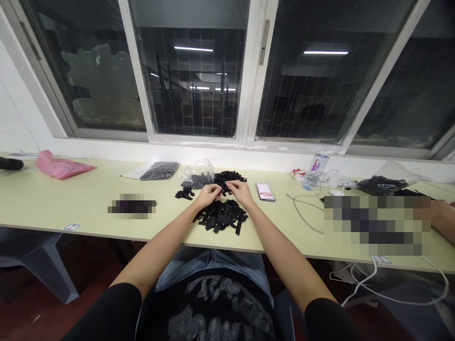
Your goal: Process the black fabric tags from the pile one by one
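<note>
The near pile of black strips [224, 215] lies on the table [170, 222]. Just beyond that pile, the left hand [209, 194] and right hand [240, 191] have fingertips pinched closed; any strip between them is too small to make out. Behind the pile sit a far pile [232, 177] and, leftward, a clear bag [199, 174].

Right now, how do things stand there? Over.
Left hand and right hand nearly meeting; any grip too small to tell. Black strips piled on the near side. Clear bag just beyond left hand.
</note>
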A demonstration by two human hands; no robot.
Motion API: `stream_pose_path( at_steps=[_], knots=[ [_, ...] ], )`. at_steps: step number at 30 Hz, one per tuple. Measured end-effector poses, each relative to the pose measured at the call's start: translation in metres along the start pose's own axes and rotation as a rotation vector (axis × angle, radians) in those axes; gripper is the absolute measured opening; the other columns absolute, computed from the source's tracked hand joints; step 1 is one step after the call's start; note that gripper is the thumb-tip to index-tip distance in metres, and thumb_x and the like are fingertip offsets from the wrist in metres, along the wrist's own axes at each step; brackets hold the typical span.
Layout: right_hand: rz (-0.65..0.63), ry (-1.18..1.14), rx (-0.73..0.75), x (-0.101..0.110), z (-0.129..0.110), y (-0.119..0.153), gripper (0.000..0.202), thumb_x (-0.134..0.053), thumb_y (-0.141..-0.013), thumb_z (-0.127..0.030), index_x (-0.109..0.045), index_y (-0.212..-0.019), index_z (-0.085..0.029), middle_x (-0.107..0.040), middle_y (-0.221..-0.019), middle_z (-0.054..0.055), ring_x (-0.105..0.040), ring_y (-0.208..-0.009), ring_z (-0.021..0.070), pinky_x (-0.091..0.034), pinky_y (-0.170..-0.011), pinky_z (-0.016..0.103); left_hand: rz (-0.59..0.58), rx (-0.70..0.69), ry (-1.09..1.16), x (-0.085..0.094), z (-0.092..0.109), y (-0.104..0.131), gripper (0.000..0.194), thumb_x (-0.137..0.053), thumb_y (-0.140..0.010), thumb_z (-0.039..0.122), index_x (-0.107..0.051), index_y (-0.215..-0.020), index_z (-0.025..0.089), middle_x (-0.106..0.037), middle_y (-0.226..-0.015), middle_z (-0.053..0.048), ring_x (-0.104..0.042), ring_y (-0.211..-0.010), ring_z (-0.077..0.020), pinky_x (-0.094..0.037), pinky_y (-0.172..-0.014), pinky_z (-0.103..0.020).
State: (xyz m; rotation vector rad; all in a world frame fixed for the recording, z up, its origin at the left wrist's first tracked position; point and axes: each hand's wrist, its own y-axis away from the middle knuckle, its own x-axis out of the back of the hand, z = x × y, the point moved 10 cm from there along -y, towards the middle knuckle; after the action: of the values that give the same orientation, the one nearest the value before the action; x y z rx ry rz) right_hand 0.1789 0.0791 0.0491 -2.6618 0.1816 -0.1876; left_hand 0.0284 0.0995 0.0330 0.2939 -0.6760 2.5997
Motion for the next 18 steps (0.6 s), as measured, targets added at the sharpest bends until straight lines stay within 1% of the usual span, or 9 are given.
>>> stream_pose_path(
  at_steps=[3, 6, 9, 11, 13, 15, 16, 18],
  knots=[
    [-0.026, 0.045, 0.057, 0.004, -0.008, -0.002, 0.03, -0.065, -0.082, -0.04, -0.078, -0.1, -0.02, -0.072, -0.103, 0.01, -0.067, -0.084, 0.0171, -0.055, -0.065, 0.025, -0.001, 0.024, 0.046, 0.0, -0.003, 0.0, 0.044, -0.061, -0.085, 0.058, -0.065, -0.082, 0.015, -0.068, -0.075, -0.006, -0.058, -0.061, -0.0142, -0.048, -0.062, -0.027],
    [-0.07, 0.055, 0.075, 0.006, -0.012, -0.002, 0.032, -0.062, -0.085, -0.042, -0.078, -0.104, -0.022, -0.071, -0.11, 0.01, -0.067, -0.092, 0.019, -0.055, -0.068, 0.026, -0.004, 0.035, 0.07, -0.001, -0.002, 0.001, 0.043, -0.063, -0.084, 0.057, -0.067, -0.081, 0.014, -0.068, -0.075, -0.007, -0.057, -0.061, -0.0138, -0.047, -0.061, -0.027],
    [-0.139, 0.079, 0.121, 0.001, -0.019, 0.0, 0.03, -0.061, -0.087, -0.042, -0.079, -0.103, -0.024, -0.072, -0.11, 0.01, -0.066, -0.101, 0.0205, -0.054, -0.081, 0.03, -0.003, 0.045, 0.089, -0.002, -0.001, 0.002, 0.042, -0.065, -0.083, 0.056, -0.069, -0.082, 0.013, -0.069, -0.075, -0.007, -0.056, -0.06, -0.0135, -0.047, -0.06, -0.027],
    [-0.177, 0.101, 0.158, -0.004, -0.024, 0.003, 0.028, -0.061, -0.088, -0.042, -0.079, -0.101, -0.025, -0.072, -0.11, 0.009, -0.065, -0.106, 0.0207, -0.051, -0.092, 0.033, -0.001, 0.056, 0.105, -0.003, -0.001, 0.002, 0.042, -0.067, -0.082, 0.055, -0.07, -0.084, 0.013, -0.069, -0.075, -0.007, -0.056, -0.059, -0.0132, -0.047, -0.06, -0.027],
    [-0.197, 0.105, 0.166, -0.008, -0.024, 0.004, 0.027, -0.062, -0.088, -0.043, -0.079, -0.099, -0.026, -0.07, -0.116, 0.009, -0.063, -0.112, 0.0212, -0.049, -0.097, 0.034, -0.007, 0.062, 0.116, -0.004, 0.0, 0.003, 0.041, -0.068, -0.081, 0.053, -0.071, -0.084, 0.012, -0.069, -0.074, -0.007, -0.056, -0.059, -0.0125, -0.047, -0.061, -0.026],
    [-0.193, 0.089, 0.147, -0.011, -0.018, 0.004, 0.028, -0.065, -0.087, -0.045, -0.079, -0.1, -0.025, -0.066, -0.125, 0.009, -0.061, -0.116, 0.0225, -0.049, -0.098, 0.035, -0.005, 0.07, 0.119, -0.004, 0.0, 0.003, 0.04, -0.068, -0.081, 0.05, -0.071, -0.082, 0.011, -0.069, -0.073, -0.006, -0.056, -0.059, -0.0118, -0.048, -0.061, -0.025],
    [-0.189, 0.074, 0.128, -0.012, -0.013, 0.004, 0.029, -0.066, -0.085, -0.046, -0.079, -0.1, -0.024, -0.065, -0.126, 0.01, -0.061, -0.115, 0.0231, -0.05, -0.095, 0.035, 0.003, 0.076, 0.119, -0.003, 0.0, 0.003, 0.039, -0.069, -0.081, 0.049, -0.071, -0.082, 0.011, -0.069, -0.072, -0.006, -0.056, -0.058, -0.0115, -0.048, -0.061, -0.025],
    [-0.196, 0.029, 0.078, -0.017, -0.001, 0.003, 0.033, -0.068, -0.083, -0.048, -0.078, -0.102, -0.022, -0.069, -0.119, 0.01, -0.065, -0.104, 0.023, -0.053, -0.088, 0.035, 0.02, 0.081, 0.116, -0.001, 0.0, 0.004, 0.037, -0.068, -0.082, 0.047, -0.072, -0.083, 0.01, -0.068, -0.071, -0.005, -0.056, -0.058, -0.0112, -0.048, -0.061, -0.024]
  ],
)
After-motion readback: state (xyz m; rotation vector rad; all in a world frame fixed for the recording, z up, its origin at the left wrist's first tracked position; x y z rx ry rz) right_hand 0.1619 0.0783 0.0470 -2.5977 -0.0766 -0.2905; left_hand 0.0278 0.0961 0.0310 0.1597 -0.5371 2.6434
